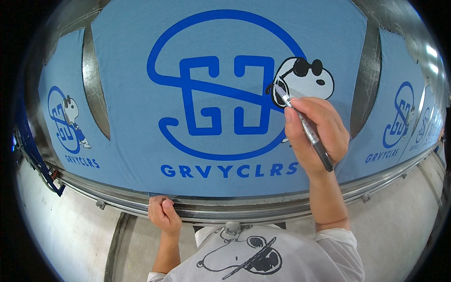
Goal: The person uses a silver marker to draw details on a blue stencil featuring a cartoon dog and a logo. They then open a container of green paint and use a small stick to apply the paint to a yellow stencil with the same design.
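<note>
1 head camera looks steeply down, close over the blue shirt [141, 117] and metal rail [263, 209]

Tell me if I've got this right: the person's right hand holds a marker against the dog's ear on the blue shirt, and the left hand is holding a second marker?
Not quite. The head view shows the left hand holding no marker; it grips the metal edge of the table. The right hand does hold the marker against the dog's ear on the blue shirt.

Right hand [315, 134] hides part of dog print [303, 80] & pen [304, 126] middle; far-right shirts [425, 127] blurred.
</note>
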`<state>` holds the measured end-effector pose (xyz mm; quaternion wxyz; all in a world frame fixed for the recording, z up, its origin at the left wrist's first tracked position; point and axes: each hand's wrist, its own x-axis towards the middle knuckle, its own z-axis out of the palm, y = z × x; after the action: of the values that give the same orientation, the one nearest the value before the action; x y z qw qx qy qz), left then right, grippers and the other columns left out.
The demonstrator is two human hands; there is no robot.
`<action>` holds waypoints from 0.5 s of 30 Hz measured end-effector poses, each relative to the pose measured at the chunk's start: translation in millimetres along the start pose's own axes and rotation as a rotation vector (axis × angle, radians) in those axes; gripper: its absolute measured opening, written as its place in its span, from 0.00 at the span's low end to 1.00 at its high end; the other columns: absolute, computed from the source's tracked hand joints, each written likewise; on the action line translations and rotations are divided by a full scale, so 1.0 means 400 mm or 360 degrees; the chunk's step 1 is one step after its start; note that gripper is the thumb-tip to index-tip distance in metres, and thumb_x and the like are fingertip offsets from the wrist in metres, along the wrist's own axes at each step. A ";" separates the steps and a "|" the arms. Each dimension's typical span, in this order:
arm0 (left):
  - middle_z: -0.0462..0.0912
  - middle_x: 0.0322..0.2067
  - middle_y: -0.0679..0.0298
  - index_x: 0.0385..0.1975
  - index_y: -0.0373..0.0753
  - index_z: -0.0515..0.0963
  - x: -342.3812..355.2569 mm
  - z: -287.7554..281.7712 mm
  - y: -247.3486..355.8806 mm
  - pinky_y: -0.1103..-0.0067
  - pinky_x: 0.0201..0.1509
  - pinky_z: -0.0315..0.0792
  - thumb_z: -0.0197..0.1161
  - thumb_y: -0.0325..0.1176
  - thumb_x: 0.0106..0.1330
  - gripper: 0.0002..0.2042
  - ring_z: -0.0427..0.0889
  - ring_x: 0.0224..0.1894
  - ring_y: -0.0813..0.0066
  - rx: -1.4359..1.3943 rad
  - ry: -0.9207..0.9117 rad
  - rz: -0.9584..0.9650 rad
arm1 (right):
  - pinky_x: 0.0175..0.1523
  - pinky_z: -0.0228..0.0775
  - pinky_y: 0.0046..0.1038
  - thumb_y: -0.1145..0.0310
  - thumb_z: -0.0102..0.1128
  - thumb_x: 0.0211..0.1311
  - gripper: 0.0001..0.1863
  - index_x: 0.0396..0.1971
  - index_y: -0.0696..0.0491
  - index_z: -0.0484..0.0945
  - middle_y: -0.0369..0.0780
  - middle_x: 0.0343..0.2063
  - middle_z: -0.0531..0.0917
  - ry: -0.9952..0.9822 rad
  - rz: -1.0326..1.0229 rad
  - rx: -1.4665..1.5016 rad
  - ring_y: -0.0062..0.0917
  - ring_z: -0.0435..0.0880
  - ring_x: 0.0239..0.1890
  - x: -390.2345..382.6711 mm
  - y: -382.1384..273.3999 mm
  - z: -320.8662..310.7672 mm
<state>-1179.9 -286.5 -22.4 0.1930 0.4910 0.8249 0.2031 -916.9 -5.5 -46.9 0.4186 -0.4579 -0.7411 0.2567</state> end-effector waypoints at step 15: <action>0.77 0.21 0.60 0.27 0.35 0.73 0.004 0.001 -0.002 0.70 0.31 0.66 0.52 0.36 0.76 0.15 0.75 0.25 0.62 0.0018 -0.0010 0.0027 | 0.32 0.78 0.20 0.81 0.77 0.48 0.13 0.36 0.58 0.86 0.42 0.29 0.88 -0.0033 0.0021 -0.0018 0.24 0.87 0.28 -0.001 -0.002 -0.002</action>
<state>-1180.8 -285.5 -23.2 0.1912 0.4996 0.8212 0.1984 -916.5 -6.3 -45.9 0.4066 -0.4626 -0.7437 0.2599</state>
